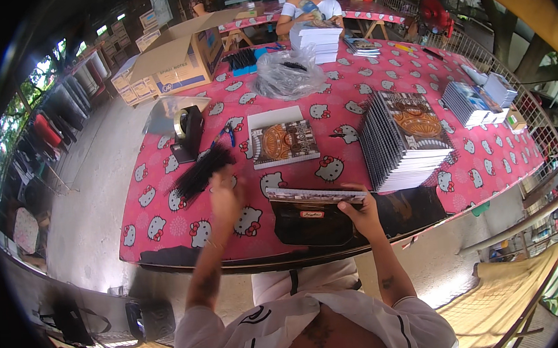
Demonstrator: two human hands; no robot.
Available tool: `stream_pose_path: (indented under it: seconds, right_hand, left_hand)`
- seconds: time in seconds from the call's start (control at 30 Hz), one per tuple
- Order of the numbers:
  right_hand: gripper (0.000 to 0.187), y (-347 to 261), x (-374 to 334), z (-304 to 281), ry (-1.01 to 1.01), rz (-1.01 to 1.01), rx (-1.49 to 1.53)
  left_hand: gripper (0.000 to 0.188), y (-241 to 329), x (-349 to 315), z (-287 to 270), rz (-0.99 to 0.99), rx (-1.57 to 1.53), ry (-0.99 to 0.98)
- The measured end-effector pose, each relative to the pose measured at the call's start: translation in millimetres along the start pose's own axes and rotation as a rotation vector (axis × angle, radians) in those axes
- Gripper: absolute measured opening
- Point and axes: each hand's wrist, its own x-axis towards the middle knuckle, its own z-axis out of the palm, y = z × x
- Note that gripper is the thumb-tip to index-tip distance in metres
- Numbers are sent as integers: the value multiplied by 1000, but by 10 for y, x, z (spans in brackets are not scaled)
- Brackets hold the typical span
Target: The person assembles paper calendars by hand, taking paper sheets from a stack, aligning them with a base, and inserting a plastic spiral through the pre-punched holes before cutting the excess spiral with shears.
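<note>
My right hand [361, 215] grips the right end of a notebook [316, 194], thumb on the near side. The notebook is tipped up on edge, so mainly its long patterned edge shows. Just below it is a black pouch [312, 225] with a small red label; whether the two touch I cannot tell. My left hand [227, 194] is at the near side of a bundle of black spiral binding coils [202, 171]. Its fingers are blurred by motion and partly merge with the coils. Beyond lies a notebook with a brown patterned cover [283, 141], on white sheets.
A black tape dispenser [187, 134] and blue-handled pliers [224, 132] lie beyond the coils. A tall pile of spiral notebooks [406, 139] stands to the right. Farther back are a clear plastic bag [289, 75], a cardboard box [180, 55] and a person [310, 13] behind stacked pages.
</note>
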Motion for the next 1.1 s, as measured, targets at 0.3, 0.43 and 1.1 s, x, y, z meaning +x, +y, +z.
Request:
stream_pose_path:
  seconds: [0.3,0.43,1.1]
  right_hand:
    - [58,-495,111,104,165,-474,-335]
    - [41,-938,215,698,-37,-706,-821]
    - [10,-500,510,1107,-126,-537,-953]
  left_hand:
    - [17,-643,203,-20,101,239,154]
    - [22,-208,198,-241,160,109,59]
    - [12,843,-80,-813,118,-471,-7]
